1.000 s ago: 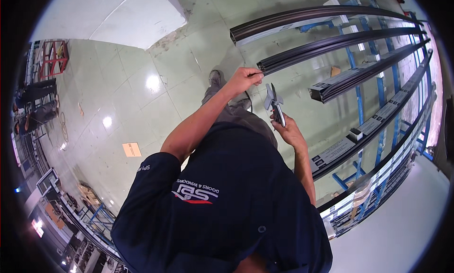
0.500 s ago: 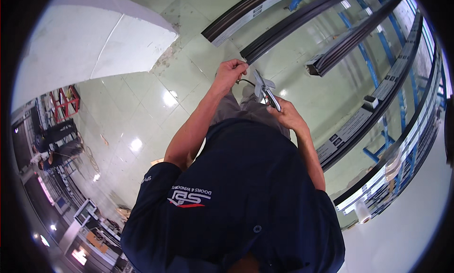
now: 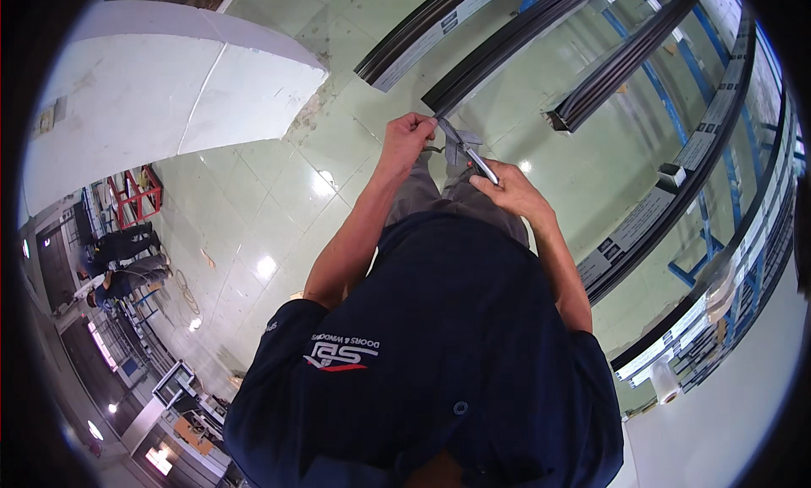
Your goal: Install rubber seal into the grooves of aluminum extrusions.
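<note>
Black strip [image 3: 433,149]: left hand [image 3: 409,138] | shears [image 3: 481,165]: right hand [image 3: 511,188] | profile [image 3: 507,50] edge near | floor [image 3: 245,192] leftward

Watching from far off, I see a blue metal stand [image 3: 683,275] that holds up long dark bars [image 3: 507,47]. They lie side by side with gaps between them. Pale strips [image 3: 638,221] run along some, and a small pale block [image 3: 672,175] sits on one at the right. Down below, I see the shiny green floor [image 3: 253,196]. A little brown scrap [image 3: 208,258] lies there, and a red frame [image 3: 150,190] stands off to the left.
</note>
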`<move>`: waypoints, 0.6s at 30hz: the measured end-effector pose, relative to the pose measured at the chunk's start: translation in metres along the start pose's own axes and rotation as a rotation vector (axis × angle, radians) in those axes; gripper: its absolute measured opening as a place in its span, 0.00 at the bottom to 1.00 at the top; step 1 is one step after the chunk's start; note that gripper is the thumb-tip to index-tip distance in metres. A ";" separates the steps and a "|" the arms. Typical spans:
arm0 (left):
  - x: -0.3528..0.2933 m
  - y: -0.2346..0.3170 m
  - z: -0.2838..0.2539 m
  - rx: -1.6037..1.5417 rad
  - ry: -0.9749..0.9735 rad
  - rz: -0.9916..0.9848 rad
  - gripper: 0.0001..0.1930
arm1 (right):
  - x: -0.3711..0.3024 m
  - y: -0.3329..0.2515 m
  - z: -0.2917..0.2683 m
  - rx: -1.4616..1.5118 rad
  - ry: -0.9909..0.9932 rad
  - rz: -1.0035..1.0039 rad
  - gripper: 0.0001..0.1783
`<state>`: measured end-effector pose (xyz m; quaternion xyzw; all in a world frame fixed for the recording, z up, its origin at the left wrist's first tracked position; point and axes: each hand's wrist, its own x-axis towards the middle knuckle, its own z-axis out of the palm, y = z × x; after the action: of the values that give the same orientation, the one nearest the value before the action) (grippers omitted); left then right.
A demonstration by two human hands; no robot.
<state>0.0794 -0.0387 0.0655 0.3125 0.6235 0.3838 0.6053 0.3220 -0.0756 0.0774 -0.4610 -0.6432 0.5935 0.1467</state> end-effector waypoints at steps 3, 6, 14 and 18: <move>-0.002 0.003 0.001 -0.026 0.000 -0.001 0.06 | 0.004 0.000 -0.004 -0.002 -0.017 -0.063 0.26; -0.001 -0.001 -0.001 -0.003 0.006 0.003 0.06 | 0.007 -0.004 -0.007 -0.006 -0.019 -0.043 0.25; -0.001 -0.004 0.000 -0.017 0.032 -0.013 0.06 | 0.015 -0.012 -0.013 -0.098 -0.050 -0.041 0.23; 0.000 -0.007 0.001 -0.020 0.042 -0.032 0.07 | 0.015 -0.008 -0.009 -0.100 -0.032 -0.089 0.23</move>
<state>0.0806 -0.0428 0.0594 0.2881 0.6372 0.3867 0.6013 0.3171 -0.0570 0.0816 -0.4292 -0.6941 0.5608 0.1397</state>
